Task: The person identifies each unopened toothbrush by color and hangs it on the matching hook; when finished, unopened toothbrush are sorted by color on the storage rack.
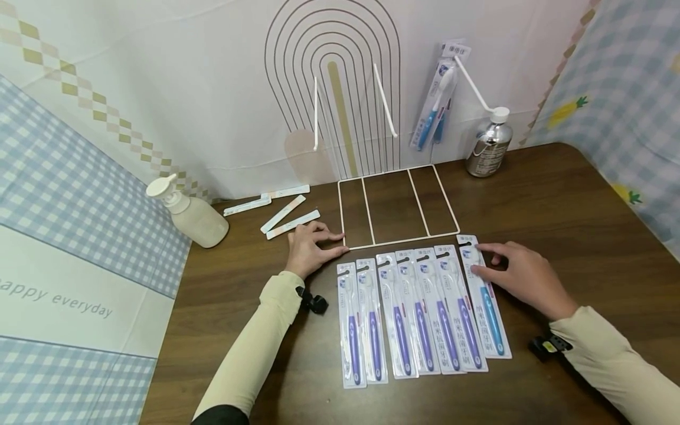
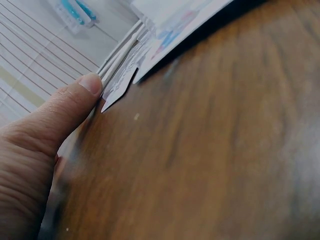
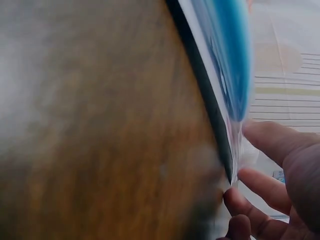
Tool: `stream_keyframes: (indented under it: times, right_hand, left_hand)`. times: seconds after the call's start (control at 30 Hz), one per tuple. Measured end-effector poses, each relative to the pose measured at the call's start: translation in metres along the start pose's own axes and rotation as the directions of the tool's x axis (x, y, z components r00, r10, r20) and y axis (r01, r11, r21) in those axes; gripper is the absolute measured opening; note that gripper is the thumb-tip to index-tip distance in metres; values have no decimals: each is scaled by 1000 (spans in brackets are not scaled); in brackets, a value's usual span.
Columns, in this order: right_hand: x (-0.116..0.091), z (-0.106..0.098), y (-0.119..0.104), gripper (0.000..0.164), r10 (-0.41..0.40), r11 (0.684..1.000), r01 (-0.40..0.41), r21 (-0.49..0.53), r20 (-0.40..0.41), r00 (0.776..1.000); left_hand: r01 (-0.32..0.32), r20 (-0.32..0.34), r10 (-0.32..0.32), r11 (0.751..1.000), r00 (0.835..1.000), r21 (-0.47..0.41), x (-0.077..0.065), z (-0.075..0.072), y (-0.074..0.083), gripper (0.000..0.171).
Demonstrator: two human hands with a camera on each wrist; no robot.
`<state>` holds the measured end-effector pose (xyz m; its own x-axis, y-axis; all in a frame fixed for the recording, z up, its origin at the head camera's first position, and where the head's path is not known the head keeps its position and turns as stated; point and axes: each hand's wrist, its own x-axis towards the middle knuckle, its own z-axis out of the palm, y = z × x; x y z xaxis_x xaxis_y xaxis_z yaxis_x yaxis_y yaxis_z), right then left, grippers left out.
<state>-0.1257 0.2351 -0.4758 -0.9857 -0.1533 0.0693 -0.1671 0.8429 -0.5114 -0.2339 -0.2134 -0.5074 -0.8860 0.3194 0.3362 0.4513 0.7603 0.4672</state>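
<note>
A white wire display rack (image 1: 374, 241) stands at the back of the table, its long hooks pointing up in front of the wall cloth. My left hand (image 1: 307, 250) pinches the rack's front left corner between thumb and forefinger; the thumb (image 2: 82, 95) shows against the wire in the left wrist view. Blister-packed toothbrushes with blue handles (image 1: 432, 115) hang on the right hook. Several purple toothbrush packs (image 1: 401, 336) lie in a row before the rack. At the row's right end, my right hand (image 1: 523, 274) pinches the upper part of a blue toothbrush pack (image 1: 493, 324).
A beige pump bottle (image 1: 199, 221) stands at the back left, close to several thin paper-wrapped strips (image 1: 284, 213). A silver bottle with a white cap (image 1: 489, 150) is right of the rack. Cloth (image 1: 212, 106) hangs behind the table.
</note>
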Motion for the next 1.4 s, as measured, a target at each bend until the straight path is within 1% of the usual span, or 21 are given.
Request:
stream_keyframes:
  times: [0.07, 0.2, 0.43, 0.57, 0.67, 0.73, 0.8, 0.87, 0.9, 0.97, 1.03, 1.13, 1.17, 1.23, 1.3, 1.4]
  right_hand:
    - [1, 0, 0, 60, -5, 1000, 5, -2, -11, 1000]
    - [1, 1, 2, 56, -4, 1000, 4, 11, -27, 1000]
    - [-1, -2, 2, 51, 19, 995, -12, 103, -65, 998]
    - [2, -12, 0, 47, 18, 992, -5, 126, -99, 995]
    - [7, -25, -4, 46, -12, 993, 31, 117, -159, 987]
    - [11, -36, -9, 46, -42, 994, 62, 90, -214, 976]
    - [15, -48, -15, 47, -89, 992, 110, 58, -285, 954]
    - [20, -61, -21, 48, -153, 985, 169, 14, -358, 921]
    - [22, -68, -25, 50, -185, 980, 197, -12, -392, 901]
    - [27, -83, -33, 51, -257, 965, 256, -65, -452, 854]
    - [30, -98, -42, 52, -314, 948, 299, -113, -497, 809]
    - [34, -119, -58, 51, -353, 933, 327, -150, -554, 754]
    - [34, -125, -63, 50, -355, 932, 331, -151, -571, 740]
    - [36, -136, -73, 47, -343, 934, 331, -137, -604, 719]
    - [38, -145, -81, 45, -330, 937, 328, -124, -629, 705]
    - [44, -156, -87, 42, -334, 934, 334, -127, -644, 688]
  left_hand:
    - [-9, -5, 9, 1000, 1000, -3, 0, 1, 0, 34]
    - [-4, 0, 4, 1000, 1000, -8, 0, 1, 1, 35]
    - [19, 27, -19, 1000, 999, -7, 2, -1, 3, 34]
    - [29, 36, -29, 1000, 999, -4, 1, -2, 3, 34]
    - [34, 36, -34, 999, 999, -2, 1, -3, 4, 35]
    - [37, 36, -37, 999, 999, -2, 0, -3, 4, 35]
    - [38, 35, -38, 999, 999, -4, 0, -4, 4, 35]
    - [42, 38, -42, 999, 998, -5, 0, -4, 4, 35]
    - [42, 38, -42, 999, 998, -5, 0, -4, 4, 35]
    - [41, 37, -41, 999, 998, -6, -1, -3, 4, 34]
    - [43, 36, -42, 999, 998, -4, -1, -3, 4, 34]
    - [40, 34, -40, 999, 999, -4, -1, -3, 4, 34]
    - [40, 34, -40, 999, 999, -3, 0, -3, 4, 34]
    - [37, 32, -37, 999, 999, -3, 0, -3, 4, 34]
    - [32, 27, -32, 999, 999, -2, 0, -2, 4, 34]
    - [26, 17, -26, 1000, 1000, 0, 0, -2, 3, 34]
